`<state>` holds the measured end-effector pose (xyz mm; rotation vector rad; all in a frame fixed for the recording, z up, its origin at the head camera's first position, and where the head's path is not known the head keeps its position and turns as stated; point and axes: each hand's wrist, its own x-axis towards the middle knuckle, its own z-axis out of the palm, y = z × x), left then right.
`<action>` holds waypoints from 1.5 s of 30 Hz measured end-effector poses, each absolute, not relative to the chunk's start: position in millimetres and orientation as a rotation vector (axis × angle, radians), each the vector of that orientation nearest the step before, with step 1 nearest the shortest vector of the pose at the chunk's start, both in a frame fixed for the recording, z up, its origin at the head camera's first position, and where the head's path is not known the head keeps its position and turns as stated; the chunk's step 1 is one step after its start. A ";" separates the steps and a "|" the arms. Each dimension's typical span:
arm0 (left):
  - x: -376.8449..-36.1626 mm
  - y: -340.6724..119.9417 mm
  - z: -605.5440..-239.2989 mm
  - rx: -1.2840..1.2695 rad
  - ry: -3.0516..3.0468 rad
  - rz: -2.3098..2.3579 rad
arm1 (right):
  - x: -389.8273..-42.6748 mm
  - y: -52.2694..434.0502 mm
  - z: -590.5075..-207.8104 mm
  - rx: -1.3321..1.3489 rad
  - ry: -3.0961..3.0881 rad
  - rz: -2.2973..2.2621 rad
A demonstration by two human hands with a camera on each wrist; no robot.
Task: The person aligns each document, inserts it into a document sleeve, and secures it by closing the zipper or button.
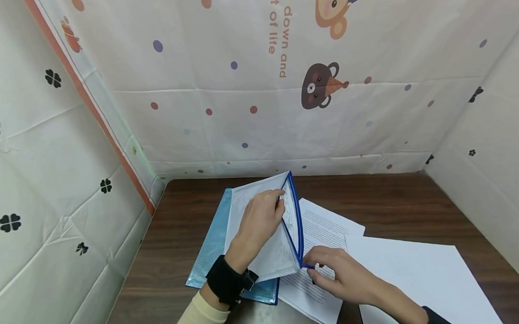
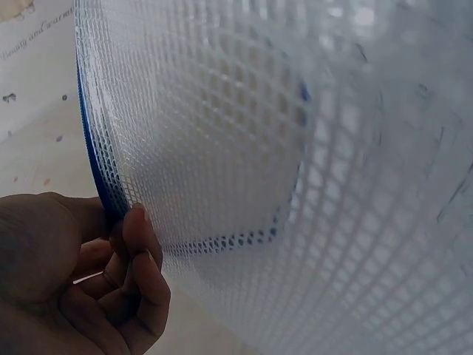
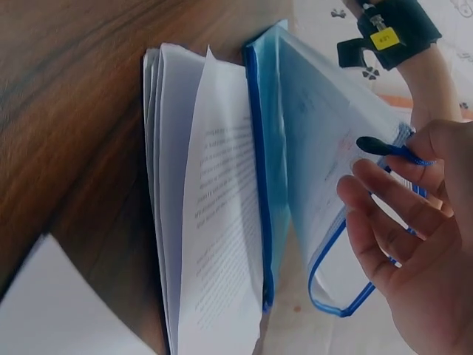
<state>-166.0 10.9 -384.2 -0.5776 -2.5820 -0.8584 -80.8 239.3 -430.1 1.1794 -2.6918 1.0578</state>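
Note:
A clear mesh zip pouch (image 1: 271, 257) with blue zipper edging stands tilted up, its mouth parted. My left hand (image 1: 258, 221) pinches one edge of the mouth near the top; thumb and fingers meet at the blue edging (image 2: 94, 155) in the left wrist view. At the pouch's near corner, my right hand (image 1: 346, 275) pinches the blue zipper end between thumb and index finger, and a dark pull tab (image 3: 372, 146) sticks out there in the right wrist view. Its other fingers are loosely bent. A light blue textured pouch (image 1: 208, 243) lies beneath.
A stack of printed sheets (image 1: 326, 222) lies to the right of the pouches, partly under them. Farther right is a blank white sheet (image 1: 415, 271). All lie on the dark wooden table (image 1: 402, 203), with patterned cloth walls (image 1: 222, 129) at the back and sides.

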 end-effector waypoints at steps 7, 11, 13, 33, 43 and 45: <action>-166.1 10.7 -385.2 -0.594 -2.571 -0.855 | -81.0 252.4 -428.9 1.155 -2.758 0.955; -166.1 10.6 -385.1 -0.605 -2.567 -0.853 | -80.9 261.9 -429.4 1.073 -2.879 0.749; -166.1 10.5 -385.0 -0.607 -2.569 -0.853 | -81.2 266.6 -430.2 1.038 -2.927 0.651; -166.5 10.6 -389.0 -0.642 -2.550 -0.869 | -101.4 317.1 -456.2 0.861 -2.979 0.350; -167.0 11.2 -389.5 -0.644 -2.559 -0.847 | -105.6 336.5 -466.3 0.743 -2.994 0.257; -167.1 11.4 -389.3 -0.640 -2.565 -0.836 | -105.3 338.1 -466.4 0.737 -2.993 0.253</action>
